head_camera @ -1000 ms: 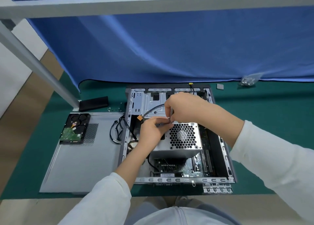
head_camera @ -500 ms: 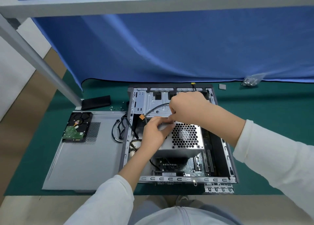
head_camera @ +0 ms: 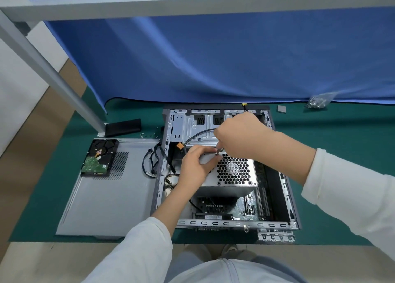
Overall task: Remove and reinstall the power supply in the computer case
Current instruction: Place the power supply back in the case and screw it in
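Since 0.5 s ago: hands barely shifted | power supply (head_camera: 232, 171) sits in computer case (head_camera: 284, 188) | our left hand (head_camera: 195, 167) grips its left edge | right hand (head_camera: 237, 137) pinches a screwdriver (head_camera: 219, 150) just above its far-left corner, shaft near upright, nearer hand.

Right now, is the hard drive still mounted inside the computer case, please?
No, the hard drive lies outside the computer case, on the detached side panel to its left.
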`<move>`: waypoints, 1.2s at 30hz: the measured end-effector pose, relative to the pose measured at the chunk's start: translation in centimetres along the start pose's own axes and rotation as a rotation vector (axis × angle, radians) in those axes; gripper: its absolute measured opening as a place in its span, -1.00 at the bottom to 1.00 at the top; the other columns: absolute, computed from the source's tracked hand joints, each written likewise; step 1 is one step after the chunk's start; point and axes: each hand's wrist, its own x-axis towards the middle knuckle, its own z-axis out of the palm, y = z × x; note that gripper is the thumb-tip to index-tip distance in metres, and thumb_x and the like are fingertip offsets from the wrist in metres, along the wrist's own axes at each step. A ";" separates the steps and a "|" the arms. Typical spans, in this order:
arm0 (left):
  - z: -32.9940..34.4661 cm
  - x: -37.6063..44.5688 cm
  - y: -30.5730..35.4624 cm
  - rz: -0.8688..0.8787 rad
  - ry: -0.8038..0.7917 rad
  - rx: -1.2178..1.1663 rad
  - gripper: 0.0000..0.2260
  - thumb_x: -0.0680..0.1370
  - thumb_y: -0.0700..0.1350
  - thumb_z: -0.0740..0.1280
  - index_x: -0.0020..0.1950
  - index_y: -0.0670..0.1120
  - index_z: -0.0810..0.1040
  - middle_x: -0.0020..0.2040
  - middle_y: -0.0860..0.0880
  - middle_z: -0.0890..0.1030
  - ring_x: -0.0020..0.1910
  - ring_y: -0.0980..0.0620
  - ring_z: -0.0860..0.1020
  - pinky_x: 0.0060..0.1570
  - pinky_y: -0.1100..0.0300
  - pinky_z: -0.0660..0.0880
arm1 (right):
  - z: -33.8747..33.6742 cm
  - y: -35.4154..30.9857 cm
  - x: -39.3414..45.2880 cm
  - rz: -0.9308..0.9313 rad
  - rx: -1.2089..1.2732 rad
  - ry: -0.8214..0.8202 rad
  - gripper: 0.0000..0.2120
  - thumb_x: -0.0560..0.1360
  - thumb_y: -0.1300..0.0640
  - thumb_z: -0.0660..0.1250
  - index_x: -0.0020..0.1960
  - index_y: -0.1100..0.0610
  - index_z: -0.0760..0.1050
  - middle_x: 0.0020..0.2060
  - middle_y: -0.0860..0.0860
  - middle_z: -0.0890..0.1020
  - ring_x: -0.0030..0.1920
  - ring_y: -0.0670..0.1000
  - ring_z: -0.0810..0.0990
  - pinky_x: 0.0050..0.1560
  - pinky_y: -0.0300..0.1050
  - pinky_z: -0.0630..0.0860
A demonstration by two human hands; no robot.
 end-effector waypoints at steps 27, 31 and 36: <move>0.0 0.1 -0.3 -0.012 -0.022 0.012 -0.86 0.46 -0.08 0.46 0.01 0.03 0.65 -0.03 0.08 0.54 -0.03 0.36 0.48 -0.06 0.56 0.32 | 1.4 1.4 0.4 -0.023 0.137 -0.085 -0.90 0.59 0.06 0.20 0.02 0.07 0.32 -0.40 -0.09 0.31 -0.39 0.01 0.33 -0.43 -0.16 0.18; 0.0 0.0 0.0 -0.004 -0.023 0.011 -0.86 0.47 -0.09 0.46 -0.05 0.12 0.59 -0.02 0.03 0.54 -0.04 0.35 0.47 -0.06 0.55 0.32 | 1.5 0.9 0.8 -0.062 0.052 0.037 -0.86 0.54 0.02 0.24 -0.15 0.05 0.38 -0.43 -0.08 0.30 -0.43 0.02 0.31 -0.45 -0.21 0.11; -0.1 0.1 -0.1 0.005 -0.026 0.037 -0.89 0.47 -0.08 0.46 -0.04 0.07 0.60 -0.05 0.06 0.53 -0.07 0.38 0.46 -0.07 0.57 0.31 | 1.4 0.5 1.5 0.017 0.094 0.014 -0.62 0.54 -0.01 0.21 -0.40 0.08 0.23 -0.45 -0.05 0.31 -0.47 -0.01 0.27 -0.43 -0.21 0.13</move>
